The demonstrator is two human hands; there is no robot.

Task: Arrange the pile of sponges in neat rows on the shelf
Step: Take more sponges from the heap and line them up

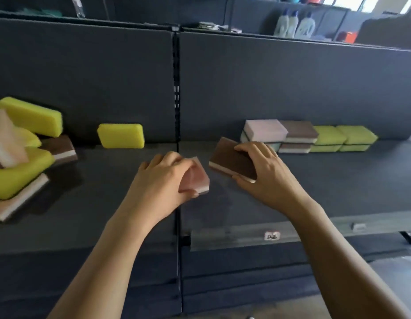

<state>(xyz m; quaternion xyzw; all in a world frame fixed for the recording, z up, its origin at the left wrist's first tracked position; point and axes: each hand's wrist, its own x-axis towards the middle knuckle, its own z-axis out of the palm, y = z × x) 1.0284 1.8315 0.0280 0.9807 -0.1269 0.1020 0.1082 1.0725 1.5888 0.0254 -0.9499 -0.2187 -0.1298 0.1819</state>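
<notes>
Left hand (164, 178) fingers curled round pink sponge (197, 180), right hand (262, 168) gripping brown sponge (232, 162), both mid-shelf (337, 180). Pile (22, 155) far left, finished row (308, 137) far right. Risk: careless placing nudges stacked row askew.

pink sponge (197, 180) | brown sponge (232, 161) | yellow sponge (121, 136) | dark grey shelf (337, 180)

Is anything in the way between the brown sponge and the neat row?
Nothing visible is. The right hand holds the brown sponge right next to the pink-topped stack at the near end of the neat row; no object sits between them.
</notes>
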